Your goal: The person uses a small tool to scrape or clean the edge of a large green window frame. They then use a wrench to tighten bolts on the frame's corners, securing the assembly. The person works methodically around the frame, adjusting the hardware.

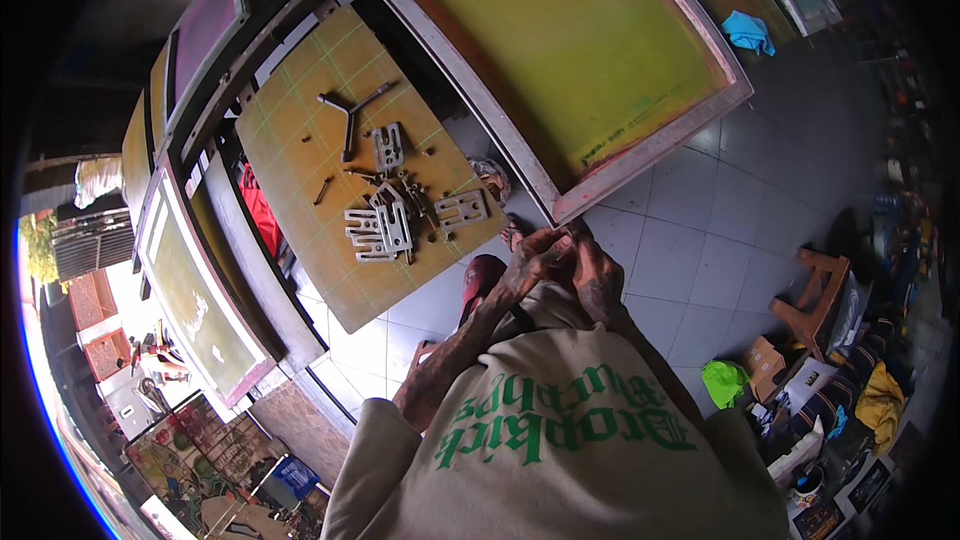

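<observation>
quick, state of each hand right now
Left hand: partly curled; whether it holds anything can't be told.
Right hand: likewise curled; any grip can't be told.

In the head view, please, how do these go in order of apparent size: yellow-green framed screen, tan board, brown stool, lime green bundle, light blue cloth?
1. Yellow-green framed screen, even cut off above
2. Tan board
3. Brown stool
Last: lime green bundle and light blue cloth, too alike to rank.

pale tiled floor (690, 202), brown stool (828, 268) at right, bright daylit opening (118, 288) at far left
</observation>
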A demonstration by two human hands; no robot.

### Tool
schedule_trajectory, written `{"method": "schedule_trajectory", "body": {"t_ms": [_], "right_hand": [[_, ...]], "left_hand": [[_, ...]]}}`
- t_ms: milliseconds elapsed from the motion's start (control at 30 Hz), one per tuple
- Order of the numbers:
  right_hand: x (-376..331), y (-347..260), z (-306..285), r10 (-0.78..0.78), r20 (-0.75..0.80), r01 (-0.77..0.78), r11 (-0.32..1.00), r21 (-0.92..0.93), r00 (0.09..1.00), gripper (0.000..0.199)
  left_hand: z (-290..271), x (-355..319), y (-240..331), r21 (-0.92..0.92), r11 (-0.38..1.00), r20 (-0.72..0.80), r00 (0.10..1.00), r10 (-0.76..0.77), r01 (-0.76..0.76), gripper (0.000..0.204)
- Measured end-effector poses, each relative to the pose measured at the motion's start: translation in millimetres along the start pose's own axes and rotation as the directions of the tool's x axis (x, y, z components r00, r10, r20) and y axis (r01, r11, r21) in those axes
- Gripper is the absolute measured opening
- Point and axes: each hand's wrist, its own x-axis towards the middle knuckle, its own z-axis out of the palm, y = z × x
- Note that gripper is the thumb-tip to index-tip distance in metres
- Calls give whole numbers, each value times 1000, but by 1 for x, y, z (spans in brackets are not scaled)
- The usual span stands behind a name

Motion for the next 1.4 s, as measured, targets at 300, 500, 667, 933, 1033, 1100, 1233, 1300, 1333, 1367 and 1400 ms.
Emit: {"method": "schedule_trajectory", "body": {"t_ms": [300,500,667,933,1033,1100,1233,1300,1333,1367,1400], "right_hand": [[20,15,-17,129,740,-750,54,660,660,26],[31,39,-14,-214,799,-827,-170,535,561,26],[28,16,-24,82,768,-772,54,633,636,22],[9,-18,-8,68,-137,-39,979,200,988,14],[17,2,-12,175,136,-217,878,426,975,23],[26,8,-31,272,599,-655,397,643,753,35],[40,18,-40,62,882,-873,-121,472,468,29],[43,10,-41,52,905,-879,-220,422,422,24],[43,13,-41,3,896,-877,-204,436,444,24],[44,19,-41,-50,886,-876,-186,446,461,24],[44,25,-41,-104,873,-874,-170,456,476,23]], "left_hand": [[3,-2,-1,-24,998,63,996,-57,59,45],[-9,0,-7,51,997,-96,994,58,-53,58],[2,10,26,236,966,-208,966,154,-103,56],[12,13,31,185,969,-251,946,206,-162,47],[10,14,29,172,974,-260,947,188,-146,45],[4,19,19,185,965,-254,940,227,-183,43],[1,19,20,168,979,-243,957,156,-117,44],[1,19,19,162,976,-233,956,180,-145,46],[2,19,19,178,973,-230,956,183,-144,47],[2,18,21,195,970,-232,954,188,-144,47],[2,17,23,211,967,-234,953,193,-144,48]]}}
